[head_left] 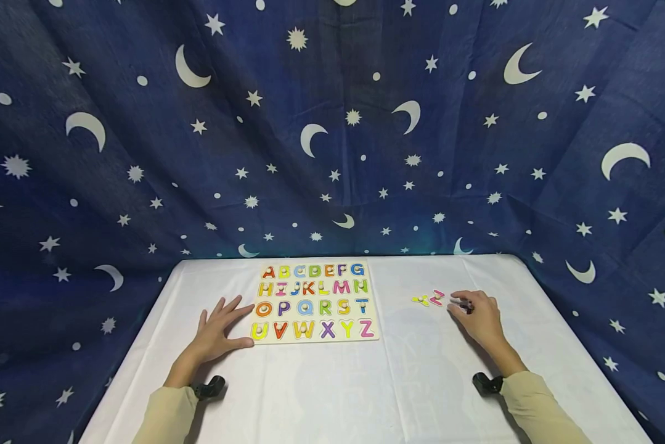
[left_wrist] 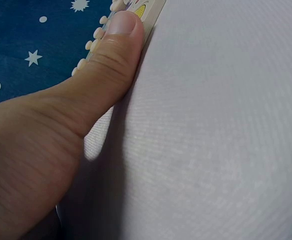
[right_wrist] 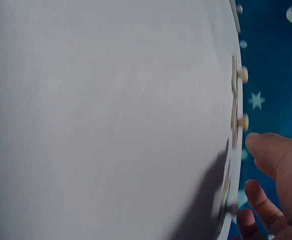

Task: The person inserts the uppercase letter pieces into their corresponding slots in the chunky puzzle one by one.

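Note:
A wooden alphabet puzzle board (head_left: 293, 318) lies on the table, its colourful letters mostly topped with round knobs. The X, Y and Z places show printed letters without knobs. My left hand (head_left: 217, 335) is spread at the board's left side, fingertips at its edge. In the left wrist view, the thumb (left_wrist: 121, 45) lies along the board's corner (left_wrist: 153, 15). To the right are a loose yellow Y piece (head_left: 420, 301) and a pink Z piece (head_left: 437, 298). My right hand (head_left: 483, 317) hovers over a small dark letter piece (head_left: 466, 306), thumb and fingers apart around it.
A white cloth covers the table (head_left: 332, 394). Behind it hangs a dark blue curtain (head_left: 332, 185) with moons and stars. Black wrist-worn devices show at the left wrist (head_left: 210, 387) and the right wrist (head_left: 486, 383).

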The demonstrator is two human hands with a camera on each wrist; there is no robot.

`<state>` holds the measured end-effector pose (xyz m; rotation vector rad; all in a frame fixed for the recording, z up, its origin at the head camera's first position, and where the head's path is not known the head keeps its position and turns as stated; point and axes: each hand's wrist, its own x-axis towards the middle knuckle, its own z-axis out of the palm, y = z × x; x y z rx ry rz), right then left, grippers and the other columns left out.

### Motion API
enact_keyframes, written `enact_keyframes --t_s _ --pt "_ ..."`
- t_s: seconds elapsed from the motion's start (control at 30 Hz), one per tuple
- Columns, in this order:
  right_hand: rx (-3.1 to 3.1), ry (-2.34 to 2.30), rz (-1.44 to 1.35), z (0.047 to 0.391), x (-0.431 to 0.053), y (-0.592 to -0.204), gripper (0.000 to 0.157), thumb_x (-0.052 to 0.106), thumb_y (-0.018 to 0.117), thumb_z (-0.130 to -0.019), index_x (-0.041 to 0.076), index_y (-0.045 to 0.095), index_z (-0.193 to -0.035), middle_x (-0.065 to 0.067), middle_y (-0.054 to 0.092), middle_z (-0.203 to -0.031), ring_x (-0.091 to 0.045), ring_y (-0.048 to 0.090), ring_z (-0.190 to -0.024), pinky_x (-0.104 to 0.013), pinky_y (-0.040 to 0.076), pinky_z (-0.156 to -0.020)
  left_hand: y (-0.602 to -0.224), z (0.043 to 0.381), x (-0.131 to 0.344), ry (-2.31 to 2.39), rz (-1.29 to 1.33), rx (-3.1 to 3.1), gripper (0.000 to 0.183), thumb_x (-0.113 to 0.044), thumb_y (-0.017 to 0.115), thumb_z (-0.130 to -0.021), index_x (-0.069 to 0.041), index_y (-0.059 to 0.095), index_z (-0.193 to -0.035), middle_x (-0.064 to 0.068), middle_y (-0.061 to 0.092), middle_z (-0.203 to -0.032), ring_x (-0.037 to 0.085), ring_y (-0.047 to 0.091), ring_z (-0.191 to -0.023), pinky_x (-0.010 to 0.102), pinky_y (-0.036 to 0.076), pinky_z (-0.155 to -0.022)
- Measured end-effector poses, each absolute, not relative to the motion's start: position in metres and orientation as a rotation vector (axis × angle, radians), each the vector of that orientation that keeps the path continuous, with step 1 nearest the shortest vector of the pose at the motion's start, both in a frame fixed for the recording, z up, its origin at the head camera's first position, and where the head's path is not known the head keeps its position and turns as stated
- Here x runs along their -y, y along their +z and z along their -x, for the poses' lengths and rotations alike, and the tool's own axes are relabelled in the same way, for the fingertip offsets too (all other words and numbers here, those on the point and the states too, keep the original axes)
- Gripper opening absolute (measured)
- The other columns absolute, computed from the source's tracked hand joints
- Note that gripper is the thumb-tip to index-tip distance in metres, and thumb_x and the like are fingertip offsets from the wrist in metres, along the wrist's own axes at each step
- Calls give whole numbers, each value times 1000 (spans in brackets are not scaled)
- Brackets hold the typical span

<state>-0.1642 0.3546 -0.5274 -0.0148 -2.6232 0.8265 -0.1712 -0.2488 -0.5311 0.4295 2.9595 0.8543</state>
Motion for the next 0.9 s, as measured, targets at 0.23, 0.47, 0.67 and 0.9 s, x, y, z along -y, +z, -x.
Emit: enact_keyframes --t_s 0.23,0.47,0.67,0.9 --pt "2628 816 74 156 -378 -526 27 8 83 -84 -1 75 -108 -25 68 -100 -41 55 -94 -48 35 -75 -530 171 250 842 -424 -2968 88 -54 89 -72 -18 58 -147 22 33 -163 54 10 -152 78 -6 -115" --pt "2662 813 114 150 -387 -526 26 12 82 -85 -4 75 -104 -28 69 -101 -44 60 -94 -53 38 -80 -529 170 249 849 -432 -2962 88 -53 89 -72 -17 59 -146 23 33 -163 55 11 -152 78 -5 -114" --pt "2654 817 136 150 -389 -526 24 11 82 -85 -4 76 -102 -28 69 -101 -44 59 -92 -52 38 -79 -530 172 249 833 -428 -2962 89 -54 89 -72 -18 58 -147 22 33 -163 54 10 -152 78 -5 -114" --pt "2685 819 210 156 -389 -528 21 11 79 -87 -5 76 -101 -28 71 -100 -45 61 -92 -56 41 -80 -531 172 249 840 -425 -2963 89 -54 89 -71 -18 58 -147 22 33 -163 54 10 -152 78 -6 -114"
